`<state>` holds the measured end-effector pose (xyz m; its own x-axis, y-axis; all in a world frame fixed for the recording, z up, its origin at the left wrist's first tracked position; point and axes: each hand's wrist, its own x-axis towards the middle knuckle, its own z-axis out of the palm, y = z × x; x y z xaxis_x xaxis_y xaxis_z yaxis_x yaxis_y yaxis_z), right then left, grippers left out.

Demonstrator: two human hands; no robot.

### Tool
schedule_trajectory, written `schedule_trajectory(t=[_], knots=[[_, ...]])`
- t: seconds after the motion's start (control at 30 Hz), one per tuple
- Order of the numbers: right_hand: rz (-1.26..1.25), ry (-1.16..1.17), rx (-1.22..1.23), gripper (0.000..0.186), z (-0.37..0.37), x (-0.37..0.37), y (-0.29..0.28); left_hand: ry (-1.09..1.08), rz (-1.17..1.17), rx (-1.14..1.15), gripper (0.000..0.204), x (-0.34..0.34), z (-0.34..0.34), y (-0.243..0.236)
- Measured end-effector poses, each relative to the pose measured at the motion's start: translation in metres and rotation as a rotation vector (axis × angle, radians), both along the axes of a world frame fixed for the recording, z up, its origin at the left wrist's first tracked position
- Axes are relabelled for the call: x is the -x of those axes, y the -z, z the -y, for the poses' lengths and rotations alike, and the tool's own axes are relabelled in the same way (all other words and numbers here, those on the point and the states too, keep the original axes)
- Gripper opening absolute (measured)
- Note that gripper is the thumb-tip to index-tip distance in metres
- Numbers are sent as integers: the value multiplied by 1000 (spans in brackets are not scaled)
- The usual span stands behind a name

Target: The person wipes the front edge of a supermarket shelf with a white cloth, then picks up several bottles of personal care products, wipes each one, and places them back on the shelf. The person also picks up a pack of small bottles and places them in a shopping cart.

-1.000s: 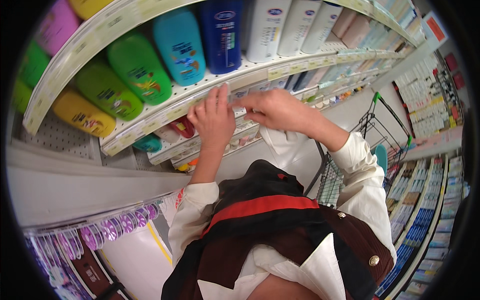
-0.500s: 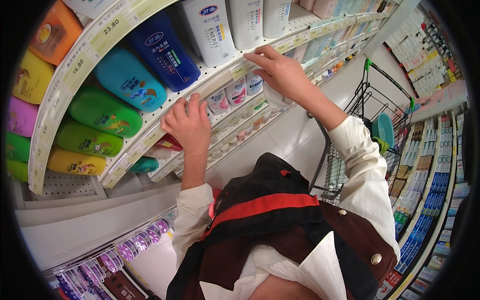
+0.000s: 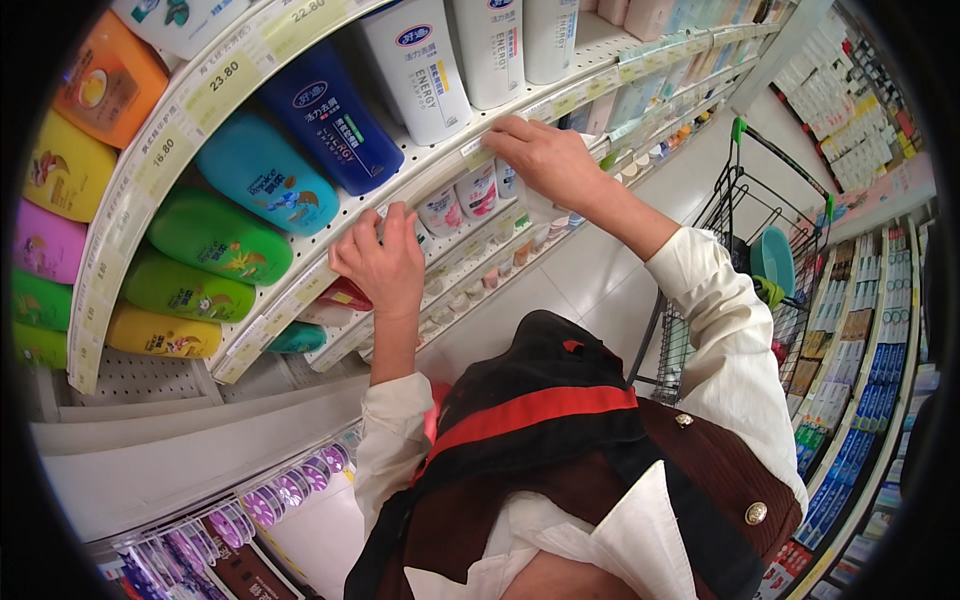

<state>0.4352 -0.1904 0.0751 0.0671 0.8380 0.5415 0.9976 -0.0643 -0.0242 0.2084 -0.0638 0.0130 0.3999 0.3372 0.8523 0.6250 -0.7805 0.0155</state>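
Observation:
My left hand (image 3: 381, 262) is closed over the front edge of the shelf (image 3: 285, 315), its fingers curled at the price strip beside the blue and turquoise bottles. Further right, my right hand (image 3: 546, 166) has its fingers bent and pressed together on the same strip, at a price tag below the white bottles. Something pale and thin (image 3: 545, 207) hangs beneath the right palm; I cannot make out what it is. Behind the hands stand a dark blue shampoo bottle (image 3: 330, 125), a white shampoo bottle (image 3: 420, 75) and a turquoise bottle (image 3: 268, 175).
Green bottles (image 3: 220, 240) and a yellow bottle (image 3: 165, 330) fill the shelf's left part. Small bottles (image 3: 440, 208) stand one level below. A wire shopping cart (image 3: 715, 215) holding a teal basin (image 3: 772, 262) is on the right. Packed shelves (image 3: 850, 400) curve along the far right side.
The fingers of my right hand have drawn in and down onto the price tag. My left hand stays at the shelf edge, its fingers slightly shifted. The view has moved a little.

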Motion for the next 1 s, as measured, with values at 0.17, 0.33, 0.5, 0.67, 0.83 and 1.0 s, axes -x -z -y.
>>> schedule_trajectory(t=[0.17,0.33,0.5,0.67,0.83,1.0], knots=[[-106,68,40,17,-7,12,-5,32,-41,35,31,-2,2,-10],[-141,203,62,16,-22,39,-10,75,-69,115,38,-12,6,-19],[-234,153,36,21,-16,57,-6,184,-108,77,47,-37,11,-23],[-292,51,-48,25,-16,52,-2,179,-246,150,53,-70,15,-26],[-350,15,-74,24,-10,43,2,232,-67,58,35,-79,10,-25],[-335,-100,-112,19,-7,26,3,199,-39,38,29,-80,11,-21]])
